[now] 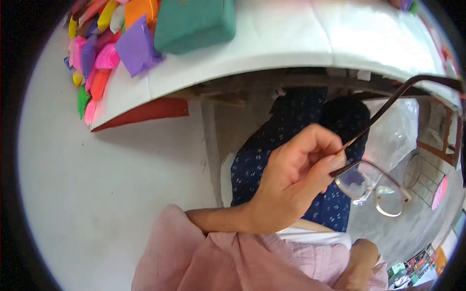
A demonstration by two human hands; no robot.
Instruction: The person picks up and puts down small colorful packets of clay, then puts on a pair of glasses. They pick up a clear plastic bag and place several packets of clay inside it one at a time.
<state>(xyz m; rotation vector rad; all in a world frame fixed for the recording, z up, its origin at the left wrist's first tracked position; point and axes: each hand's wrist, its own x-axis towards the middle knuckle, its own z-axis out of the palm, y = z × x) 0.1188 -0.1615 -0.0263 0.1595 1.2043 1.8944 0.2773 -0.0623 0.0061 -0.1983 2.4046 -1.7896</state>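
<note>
Currently, a left hand (pixel 296 177) pinches metal-rimmed brown-and-gold eyeglasses (pixel 371 191) by one arm beside white-patterned navy cloth trousers (pixel 257 150), the right hand unseen; this hold seems the step, any move likely needing a light touch.

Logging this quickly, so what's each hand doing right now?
Left hand: closed, holding eyeglasses.
Right hand: out of view, so its state cannot be told.

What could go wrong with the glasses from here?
The glasses could drop: the left hand pinches them at one side, and the lenses hang unsupported. That one-sided hold may also strain them. The extended temple might catch the white tabletop, though depth is unclear.
</note>
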